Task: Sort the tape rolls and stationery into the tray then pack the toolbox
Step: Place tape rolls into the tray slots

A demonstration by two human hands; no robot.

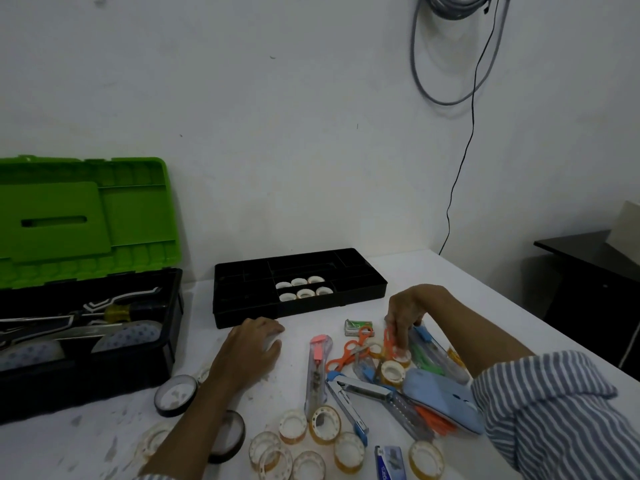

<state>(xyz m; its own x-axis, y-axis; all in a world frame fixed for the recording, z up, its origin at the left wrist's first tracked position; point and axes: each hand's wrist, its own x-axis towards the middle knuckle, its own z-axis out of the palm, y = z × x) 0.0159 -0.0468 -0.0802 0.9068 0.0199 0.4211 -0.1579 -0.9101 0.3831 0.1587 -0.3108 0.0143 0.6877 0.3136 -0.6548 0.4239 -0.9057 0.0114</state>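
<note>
A black divided tray [242,317] stands at the table's middle; one compartment holds several small tape rolls [304,287]. My right hand [407,311] reaches down into the stationery pile and pinches a small clear tape roll [403,357] with its fingertips. My left hand [249,348] lies palm down on the table just in front of the tray, fingers bent. A pale patch shows between its thumb and fingers; I cannot tell whether that is a roll or bare table. The open toolbox [138,368] sits at the left, its green lid [86,216] raised.
The pile holds orange scissors [348,353], a pink cutter [317,368], a stapler [360,386], a blue pouch [440,393] and a staples box [358,326]. Several clear rolls [325,424] and two black rolls [175,394] lie near the front. A screwdriver [117,313] lies among the toolbox's tools.
</note>
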